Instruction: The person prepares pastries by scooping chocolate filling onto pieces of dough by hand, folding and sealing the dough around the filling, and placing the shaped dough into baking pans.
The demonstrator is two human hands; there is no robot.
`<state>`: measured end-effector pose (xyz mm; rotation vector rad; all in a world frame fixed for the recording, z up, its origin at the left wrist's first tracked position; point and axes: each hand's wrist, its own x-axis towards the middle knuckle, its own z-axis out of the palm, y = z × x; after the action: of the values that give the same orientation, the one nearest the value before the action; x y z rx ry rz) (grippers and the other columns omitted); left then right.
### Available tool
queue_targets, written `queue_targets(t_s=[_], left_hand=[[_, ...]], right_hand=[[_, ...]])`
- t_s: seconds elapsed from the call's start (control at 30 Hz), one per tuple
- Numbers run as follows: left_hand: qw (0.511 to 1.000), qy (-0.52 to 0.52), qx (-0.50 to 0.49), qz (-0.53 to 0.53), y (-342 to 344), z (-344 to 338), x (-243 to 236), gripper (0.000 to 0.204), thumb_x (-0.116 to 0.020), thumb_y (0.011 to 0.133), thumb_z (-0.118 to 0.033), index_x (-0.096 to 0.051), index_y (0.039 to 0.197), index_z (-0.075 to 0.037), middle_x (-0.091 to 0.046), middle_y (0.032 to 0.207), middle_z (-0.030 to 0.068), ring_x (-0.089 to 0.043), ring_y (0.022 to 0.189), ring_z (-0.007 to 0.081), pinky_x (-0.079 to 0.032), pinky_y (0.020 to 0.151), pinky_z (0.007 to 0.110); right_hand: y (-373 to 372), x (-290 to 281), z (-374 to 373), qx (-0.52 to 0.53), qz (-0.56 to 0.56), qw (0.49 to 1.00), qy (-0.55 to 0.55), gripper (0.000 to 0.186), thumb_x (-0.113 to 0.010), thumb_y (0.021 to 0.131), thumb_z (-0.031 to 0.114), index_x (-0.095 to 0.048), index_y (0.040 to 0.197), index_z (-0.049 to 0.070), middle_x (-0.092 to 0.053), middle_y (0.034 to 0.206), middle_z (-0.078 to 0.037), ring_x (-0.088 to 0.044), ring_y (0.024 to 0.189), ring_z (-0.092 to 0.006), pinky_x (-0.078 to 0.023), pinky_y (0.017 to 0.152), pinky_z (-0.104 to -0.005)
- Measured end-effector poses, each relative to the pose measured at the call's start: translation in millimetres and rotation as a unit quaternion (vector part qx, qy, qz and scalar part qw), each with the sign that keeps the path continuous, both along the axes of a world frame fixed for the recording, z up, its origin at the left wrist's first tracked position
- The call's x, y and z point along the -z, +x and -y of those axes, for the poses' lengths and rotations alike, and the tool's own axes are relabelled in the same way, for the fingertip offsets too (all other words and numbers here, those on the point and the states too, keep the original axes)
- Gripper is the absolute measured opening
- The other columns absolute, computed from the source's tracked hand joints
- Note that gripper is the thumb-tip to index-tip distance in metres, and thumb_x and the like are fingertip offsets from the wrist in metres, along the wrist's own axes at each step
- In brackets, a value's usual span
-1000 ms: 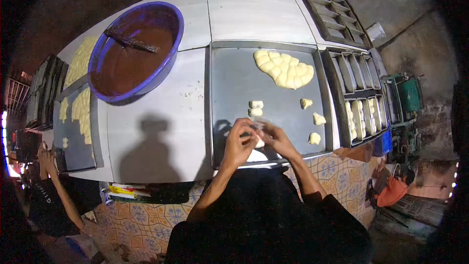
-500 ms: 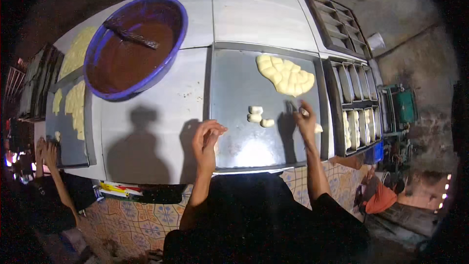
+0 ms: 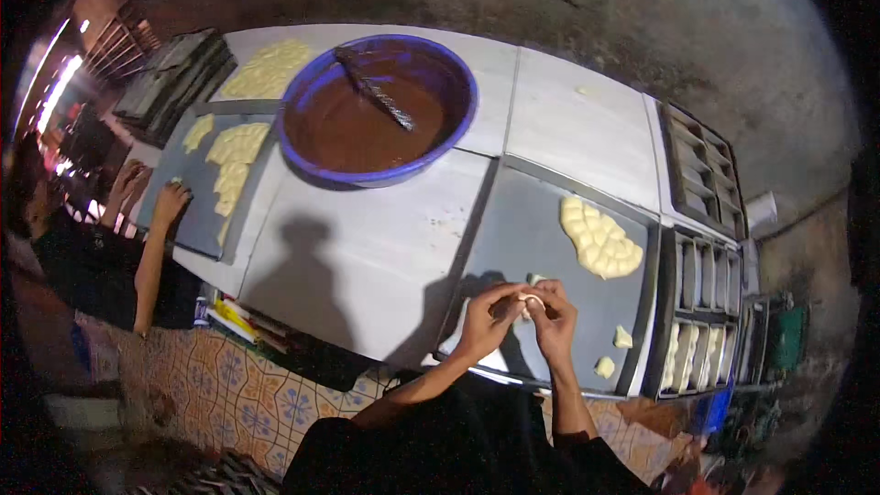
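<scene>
I see both hands, left hand (image 3: 486, 316) and right hand (image 3: 553, 312), pinched shut on a soft dough piece (image 3: 532, 297); it looks light, easily squashed, best held at edges

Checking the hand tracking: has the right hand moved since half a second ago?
Yes. The right hand has come back from the tray's right side, near the loose dough bits, to the tray's near edge, meeting the left hand around a dough piece.

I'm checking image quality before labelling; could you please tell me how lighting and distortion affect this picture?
Head view: fisheye bends the table edges, corners fall black; an overhead light throws the person's shadow onto the table; bright glare far left; both hands, left hand and right hand, show clearly.
</scene>
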<state>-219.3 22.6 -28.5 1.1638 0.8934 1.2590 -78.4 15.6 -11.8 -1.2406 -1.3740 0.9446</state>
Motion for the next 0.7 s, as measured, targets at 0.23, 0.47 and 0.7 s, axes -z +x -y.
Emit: queue_targets(t_s=[0.23, 0.47, 0.7], left_hand=[[0.988, -0.022, -0.145, -0.053, -10, -17, -1, 0.018, -0.073, 0.081, -0.013, -0.069, 0.087, 0.003, -0.068, 0.076, 0.0066, -0.062, 0.073, 0.0091, -0.050, 0.068, 0.023], [0.992, -0.074, -0.107, 0.005, -22, -26, 3, 0.026, -0.066, 0.085, -0.009, -0.063, 0.108, 0.002, -0.065, 0.100, 0.0060, -0.060, 0.090, 0.0115, -0.049, 0.079, 0.025], [0.986, -0.061, -0.103, -0.118, -20, -17, -8, 0.021, -0.069, 0.084, -0.016, -0.069, 0.097, 0.000, -0.069, 0.079, 0.0055, -0.061, 0.072, 0.0086, -0.048, 0.065, 0.024]], right_hand=[[-19, 2, -40, 0.016, -0.054, 0.996, 0.067, 0.038, -0.042, 0.099, 0.033, -0.060, 0.111, 0.002, -0.053, 0.113, -0.012, -0.053, 0.100, -0.0210, -0.043, 0.081, -0.0283], [-27, -11, -33, -0.042, 0.035, 0.998, -0.008, 0.017, -0.063, 0.084, 0.006, -0.064, 0.099, -0.001, -0.055, 0.102, -0.011, -0.055, 0.095, -0.0209, -0.045, 0.080, -0.0318], [-8, 20, -48, -0.026, -0.048, 0.998, -0.015, 0.022, -0.051, 0.094, 0.019, -0.064, 0.102, 0.003, -0.054, 0.106, -0.011, -0.051, 0.091, -0.0203, -0.043, 0.080, -0.0315]])
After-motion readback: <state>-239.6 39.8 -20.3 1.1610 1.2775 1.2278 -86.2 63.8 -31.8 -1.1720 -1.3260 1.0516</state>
